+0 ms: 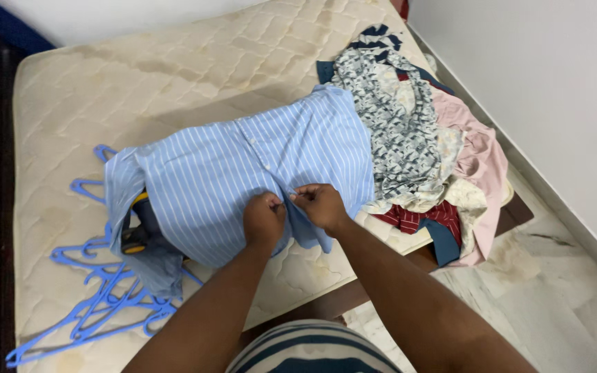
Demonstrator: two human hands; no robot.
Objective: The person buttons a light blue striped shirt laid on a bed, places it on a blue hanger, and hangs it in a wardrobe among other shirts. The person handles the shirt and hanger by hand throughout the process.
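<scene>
Far left on the mattress: a tangle of blue plastic hangers, partly under the shirt's sleeve. Beside them, a dark device with yellow trim, half hidden under the cloth; could snag the sleeve or tip if the shirt gets dragged that way.

In the middle: blue-and-white striped shirt, spread flat across the mattress, button placket facing up, hem toward the near edge. Left hand closed in a fist-like pinch on the front edge of the shirt, fingers pressed together on the cloth. Right hand just beside it, almost touching, fingertips pinching the opposite edge of the placket. Probably closing a button near the hem. Risk as judged: small button slipping out of the pinch, or the two edges mismatched so the front sits crooked; hem hanging close to the mattress edge, so a tug could slide the shirt off.

Right: heap of mixed clothes, patterned grey, pink, red check, touching the shirt's shoulder and leaning over the mattress corner toward the tiled floor; likely to spill if jostled
</scene>
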